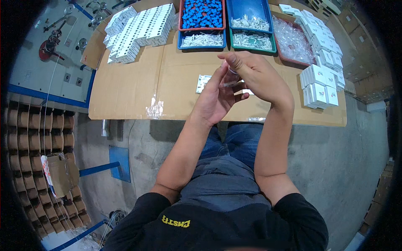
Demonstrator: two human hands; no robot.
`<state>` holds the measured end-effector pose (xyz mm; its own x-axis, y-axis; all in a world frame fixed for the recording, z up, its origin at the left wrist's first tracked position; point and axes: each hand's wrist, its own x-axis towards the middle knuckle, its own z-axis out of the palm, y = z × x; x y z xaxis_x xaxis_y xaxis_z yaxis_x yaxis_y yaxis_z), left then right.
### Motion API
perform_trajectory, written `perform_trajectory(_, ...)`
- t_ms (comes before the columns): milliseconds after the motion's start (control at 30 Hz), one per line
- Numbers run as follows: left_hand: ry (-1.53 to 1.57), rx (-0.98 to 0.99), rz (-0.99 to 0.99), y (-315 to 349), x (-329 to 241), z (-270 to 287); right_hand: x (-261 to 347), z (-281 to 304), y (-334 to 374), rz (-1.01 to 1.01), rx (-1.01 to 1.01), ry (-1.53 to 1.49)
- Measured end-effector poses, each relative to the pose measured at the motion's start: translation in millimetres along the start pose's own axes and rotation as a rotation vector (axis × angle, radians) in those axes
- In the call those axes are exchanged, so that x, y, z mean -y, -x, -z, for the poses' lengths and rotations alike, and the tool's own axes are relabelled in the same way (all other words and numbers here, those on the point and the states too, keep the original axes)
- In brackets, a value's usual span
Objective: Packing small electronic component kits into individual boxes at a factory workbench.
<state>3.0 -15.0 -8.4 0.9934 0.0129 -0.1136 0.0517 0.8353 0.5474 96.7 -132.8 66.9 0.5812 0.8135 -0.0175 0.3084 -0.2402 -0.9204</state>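
Over the cardboard-covered table, my two hands meet around a small clear plastic bag point(230, 78). My left hand point(214, 97) has its thumb against the bag and its fingers curled behind it. From the other side my right hand point(261, 77) closes on the bag's upper part, with its fingertips partly hidden behind the palm and the left hand. On the table just beyond my left wrist lies a flat white piece with small holes point(202, 83). Another white item point(248, 92) is mostly covered by my right hand.
Stacked white blocks point(146, 29) stand at the far left; white boxes point(320, 85) line the right edge. Along the back are a red tray of blue parts point(180, 19), blue and green trays of white plugs point(274, 46) and a bin of clear bags point(289, 62). Cardboard dividers point(25, 159) stand at left.
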Motion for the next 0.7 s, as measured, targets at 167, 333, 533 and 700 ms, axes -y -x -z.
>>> perform_trajectory(167, -0.007, -0.046, 0.027, 2, -2, -6, 0, 1, 1, 0.062, 0.015, -0.084)
perform_trajectory(333, -0.013, -0.023, 0.07, -2, -5, 0, 3, 4, 1, 0.098, -0.013, -0.092)
perform_trajectory(533, 0.119, 0.117, 0.103, -5, 2, 10, 1, 3, 3, 0.173, -0.113, -0.206)
perform_trajectory(700, 0.083, -0.047, 0.077, -4, 0, 12, -2, 2, -3, 0.113, -0.032, 0.006)
